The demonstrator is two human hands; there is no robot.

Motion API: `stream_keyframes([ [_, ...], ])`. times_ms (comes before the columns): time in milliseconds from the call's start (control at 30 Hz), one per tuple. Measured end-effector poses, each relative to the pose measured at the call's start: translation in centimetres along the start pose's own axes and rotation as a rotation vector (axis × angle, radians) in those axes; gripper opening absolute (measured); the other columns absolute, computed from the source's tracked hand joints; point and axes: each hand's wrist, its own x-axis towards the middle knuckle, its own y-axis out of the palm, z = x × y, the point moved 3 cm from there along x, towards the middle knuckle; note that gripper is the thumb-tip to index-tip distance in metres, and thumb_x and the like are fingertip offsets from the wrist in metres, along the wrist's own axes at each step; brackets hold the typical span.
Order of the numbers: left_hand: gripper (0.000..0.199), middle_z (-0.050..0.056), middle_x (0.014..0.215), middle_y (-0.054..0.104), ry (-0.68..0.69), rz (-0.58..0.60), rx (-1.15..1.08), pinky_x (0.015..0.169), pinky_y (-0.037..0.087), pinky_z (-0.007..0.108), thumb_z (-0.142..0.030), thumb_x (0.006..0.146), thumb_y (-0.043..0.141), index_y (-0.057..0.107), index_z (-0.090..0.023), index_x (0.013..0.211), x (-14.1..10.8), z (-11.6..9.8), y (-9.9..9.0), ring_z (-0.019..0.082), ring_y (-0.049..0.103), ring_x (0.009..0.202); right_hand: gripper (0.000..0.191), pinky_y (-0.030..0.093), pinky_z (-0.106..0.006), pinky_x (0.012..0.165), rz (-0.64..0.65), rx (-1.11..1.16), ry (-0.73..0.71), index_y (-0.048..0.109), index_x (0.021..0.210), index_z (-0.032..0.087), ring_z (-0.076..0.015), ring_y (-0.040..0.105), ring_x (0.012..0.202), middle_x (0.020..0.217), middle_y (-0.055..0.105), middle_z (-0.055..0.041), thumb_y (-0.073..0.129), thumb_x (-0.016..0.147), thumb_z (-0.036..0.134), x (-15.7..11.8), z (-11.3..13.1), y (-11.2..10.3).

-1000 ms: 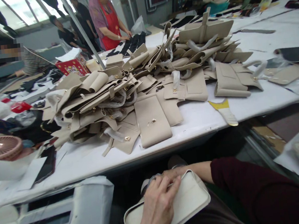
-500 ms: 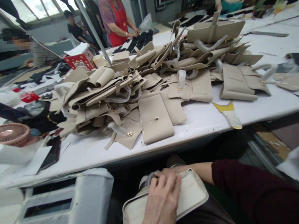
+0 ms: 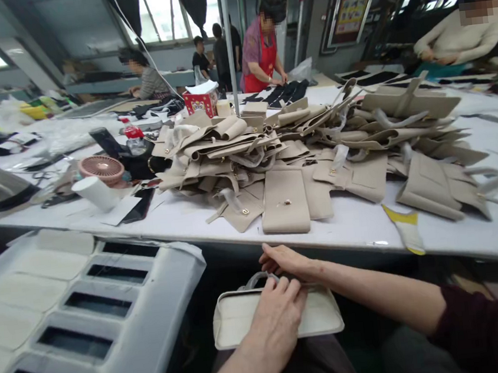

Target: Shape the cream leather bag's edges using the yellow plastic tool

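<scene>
A cream handbag [image 3: 320,312] rests on my lap, with a rectangular face towards me and a plastic-wrapped handle [image 3: 255,279] rising behind it. My left hand [image 3: 278,314] lies across that face, its fingers bent over the far edge and gripping the bag. Just beyond the bag, my right hand [image 3: 287,261] is raised near the handle, fingers loosely bent and apart, with nothing seen in them. The far side of the bag is hidden.
Beige bag pieces [image 3: 284,200] with wrapped handles are heaped on the white table [image 3: 218,228]. A slotted rack [image 3: 156,315] with cream panels stands at left. A pink fan [image 3: 101,169], a paper roll [image 3: 94,194] and a yellow-white scrap [image 3: 405,229] lie about. Other people work behind.
My view has lifted and swung left. The right hand has come off the handbag's far edge and risen beyond it. The bag now sits more level, my left hand still on it.
</scene>
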Motion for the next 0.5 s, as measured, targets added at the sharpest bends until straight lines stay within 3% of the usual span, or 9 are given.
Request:
stream_keyframes([
  [167,0.030,0.010,0.113,0.061,-0.026,-0.028,-0.092,0.087,0.043,0.043,-0.019,0.087,0.051,0.060,-0.016,0.115,-0.4,-0.6,-0.3,0.028,0.053,0.103,0.080,0.051,-0.035,0.073,-0.121,-0.007,0.011,0.069,0.094,0.009,-0.0233,0.067,0.078,0.086,0.072,-0.0160,0.027,0.088,0.077,-1.0,-0.5,1.2],
  [267,0.024,0.008,0.109,0.066,-0.036,-0.086,-0.278,0.091,0.043,0.041,-0.018,0.087,0.051,0.067,-0.019,0.105,-1.1,0.6,-1.4,0.027,0.056,0.104,0.076,0.050,-0.036,0.077,-0.161,-0.084,0.001,0.069,0.090,0.010,-0.0235,0.066,0.079,0.085,0.072,-0.0145,0.028,0.088,0.075,-0.9,-0.6,1.2],
  [333,0.023,0.006,0.104,0.069,-0.125,-0.134,-0.563,0.092,0.042,0.036,-0.022,0.089,0.050,0.071,-0.020,0.096,-2.0,3.2,-2.1,0.024,0.058,0.101,0.072,0.047,-0.036,0.082,-0.167,-0.163,-0.028,0.069,0.086,0.013,-0.0249,0.065,0.085,0.087,0.072,-0.0129,0.031,0.089,0.074,-1.0,-0.3,1.3],
  [400,0.024,0.004,0.098,0.070,-0.346,-0.182,-0.952,0.089,0.043,0.031,-0.033,0.090,0.053,0.073,-0.020,0.090,-3.3,7.0,-1.8,0.022,0.060,0.096,0.071,0.045,-0.037,0.085,-0.158,-0.244,-0.054,0.070,0.086,0.014,-0.0263,0.064,0.089,0.087,0.072,-0.0114,0.030,0.090,0.072,-1.1,0.1,1.5],
  [433,0.026,0.003,0.094,0.071,-0.531,-0.201,-1.162,0.087,0.043,0.029,-0.041,0.086,0.059,0.074,-0.019,0.088,-4.2,9.1,-1.2,0.022,0.061,0.094,0.070,0.044,-0.038,0.087,-0.151,-0.283,-0.061,0.070,0.087,0.014,-0.0268,0.064,0.090,0.087,0.072,-0.0111,0.028,0.091,0.071,-1.2,0.3,1.7],
  [500,0.038,0.005,0.087,0.071,-0.725,-0.210,-1.309,0.077,0.046,0.029,-0.051,0.081,0.062,0.072,-0.015,0.089,-5.8,12.4,0.6,0.022,0.062,0.086,0.070,0.043,-0.040,0.088,-0.136,-0.356,-0.062,0.069,0.092,0.014,-0.0279,0.065,0.090,0.086,0.072,-0.0119,0.025,0.093,0.068,-1.3,0.6,2.0],
])
